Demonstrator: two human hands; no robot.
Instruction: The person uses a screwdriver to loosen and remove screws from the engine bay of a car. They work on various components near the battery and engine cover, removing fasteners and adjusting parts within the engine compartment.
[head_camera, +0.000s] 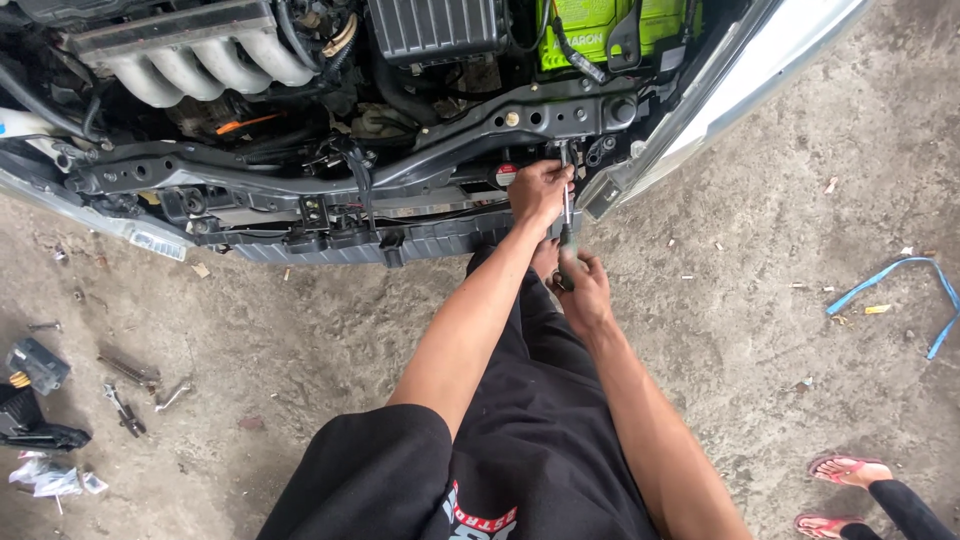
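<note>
I stand at the open front of a car with its bumper off. My left hand (540, 190) is closed around the upper shaft of a long screwdriver (566, 205), steadying it near the tip. The tip meets the black front crossmember (470, 130) beside a small red round part. My right hand (582, 285) grips the tool's dark handle lower down, close to my black trousers. The shaft stands nearly upright between both hands.
Engine intake pipes (190, 65) and a green battery (590, 25) sit behind the crossmember. Wrenches and pliers (130, 385) lie on the concrete at left, with black parts (35, 400). A blue strap (900, 285) lies at right. Another person's feet in red sandals (845, 490) stand at bottom right.
</note>
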